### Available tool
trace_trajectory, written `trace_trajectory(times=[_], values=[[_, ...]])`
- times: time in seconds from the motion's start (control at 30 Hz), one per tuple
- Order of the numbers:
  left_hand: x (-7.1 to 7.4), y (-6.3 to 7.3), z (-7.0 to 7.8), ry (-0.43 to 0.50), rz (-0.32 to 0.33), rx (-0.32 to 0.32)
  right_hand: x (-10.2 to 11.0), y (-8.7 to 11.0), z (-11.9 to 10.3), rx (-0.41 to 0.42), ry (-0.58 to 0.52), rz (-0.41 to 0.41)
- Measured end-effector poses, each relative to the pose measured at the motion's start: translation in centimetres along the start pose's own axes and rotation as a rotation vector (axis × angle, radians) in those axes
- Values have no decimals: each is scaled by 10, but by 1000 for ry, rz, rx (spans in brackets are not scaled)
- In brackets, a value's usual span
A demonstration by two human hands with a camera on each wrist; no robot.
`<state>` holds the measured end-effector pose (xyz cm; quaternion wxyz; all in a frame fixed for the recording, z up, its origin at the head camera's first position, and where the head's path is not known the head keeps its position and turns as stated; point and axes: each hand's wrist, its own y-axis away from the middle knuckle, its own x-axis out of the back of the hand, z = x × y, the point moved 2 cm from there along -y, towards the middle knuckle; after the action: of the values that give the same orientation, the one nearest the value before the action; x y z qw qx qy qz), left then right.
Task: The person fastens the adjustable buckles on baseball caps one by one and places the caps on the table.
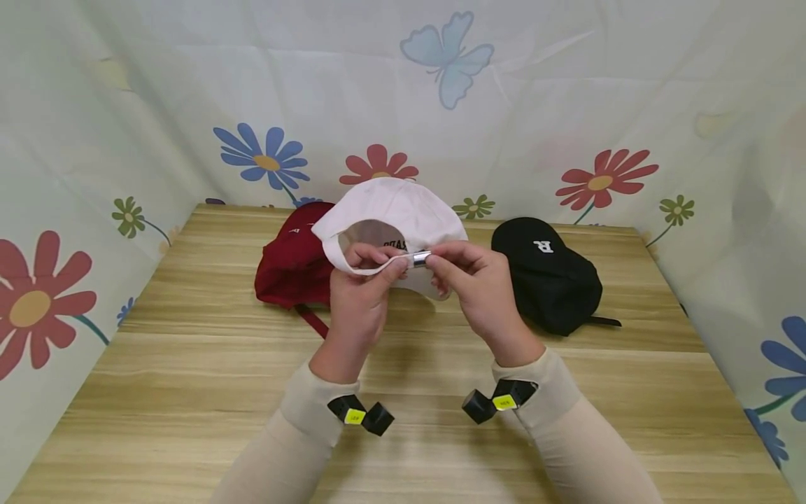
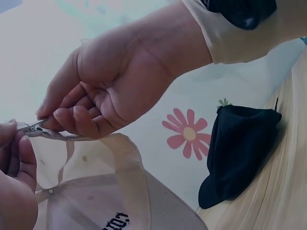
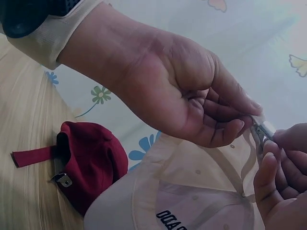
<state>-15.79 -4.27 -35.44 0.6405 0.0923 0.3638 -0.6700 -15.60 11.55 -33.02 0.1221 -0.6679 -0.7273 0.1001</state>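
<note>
A white baseball cap (image 1: 403,203) is held up over the table, its back opening facing me and dark lettering showing inside. Its adjuster strap carries a silver metal buckle (image 1: 420,259). My left hand (image 1: 359,304) pinches the strap just left of the buckle, thumb on top. On the other side, my right hand (image 1: 481,283) pinches the strap at the buckle's right end. The left wrist view shows the buckle (image 2: 36,127) between the fingertips of both hands. From the right wrist, the clasp (image 3: 261,132) appears tilted up at an angle.
A red cap (image 1: 286,266) lies on the wooden table (image 1: 189,371) behind my left hand, its strap hanging loose. To the right rests a black cap (image 1: 554,287) with a white letter R. A flower-printed curtain (image 1: 504,126) encloses the table's back and sides.
</note>
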Motion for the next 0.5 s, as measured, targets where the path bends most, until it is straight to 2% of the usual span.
trace_trajectory(times=[0.2, 0.33, 0.5], values=[[1, -1, -3, 60, -13, 34, -1, -1, 2, -27, -88, -23], [0, -2, -4, 50, 6, 34, -2, -2, 4, -39, -162, -32], [-1, -2, -6, 24, 31, 30, -3, -1, 6, -47, -174, -25]])
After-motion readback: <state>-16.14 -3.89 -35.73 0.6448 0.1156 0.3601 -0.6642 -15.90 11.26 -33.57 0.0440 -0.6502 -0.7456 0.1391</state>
